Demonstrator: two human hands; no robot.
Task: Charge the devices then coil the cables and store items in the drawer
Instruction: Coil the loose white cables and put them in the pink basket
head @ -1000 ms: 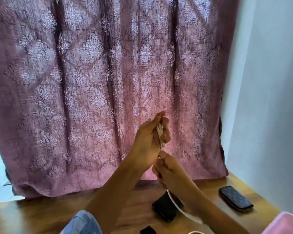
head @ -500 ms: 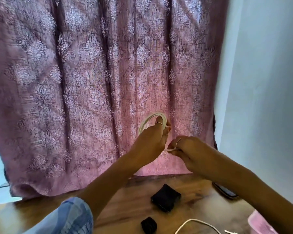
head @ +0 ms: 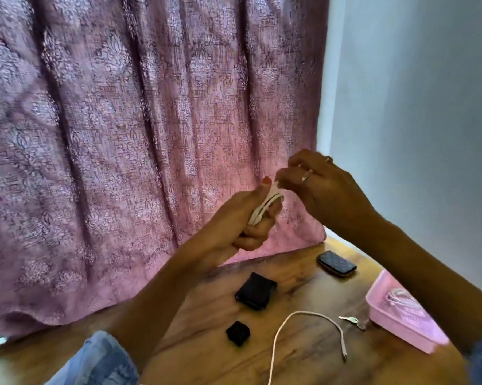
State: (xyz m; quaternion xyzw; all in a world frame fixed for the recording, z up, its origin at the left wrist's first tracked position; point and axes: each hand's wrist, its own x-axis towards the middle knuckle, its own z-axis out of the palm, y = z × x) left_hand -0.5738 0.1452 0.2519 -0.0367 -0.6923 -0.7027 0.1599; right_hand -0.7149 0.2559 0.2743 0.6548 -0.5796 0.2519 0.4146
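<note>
My left hand [head: 242, 220] is raised in front of the curtain and closed around a coiled white cable [head: 265, 207], thumb on top. My right hand [head: 317, 187] is just right of it, fingertips pinching the top of the coil. On the wooden table [head: 206, 351] below lie a second white cable [head: 303, 318] in a loose arch, a black square device [head: 256, 294], a small black adapter [head: 237, 332] and a dark phone [head: 336, 263] at the back right.
A pink plastic tray [head: 395, 323] stands at the table's right edge with a white cable inside. A small key [head: 351, 319] lies beside the tray. A patterned pink curtain [head: 151, 134] hangs behind the table, and a pale wall [head: 414, 107] is on the right.
The cable went from a round loop held up by my left hand to a flattened bundle gripped in it. My right hand rose to the top of the coil. The view tilted down.
</note>
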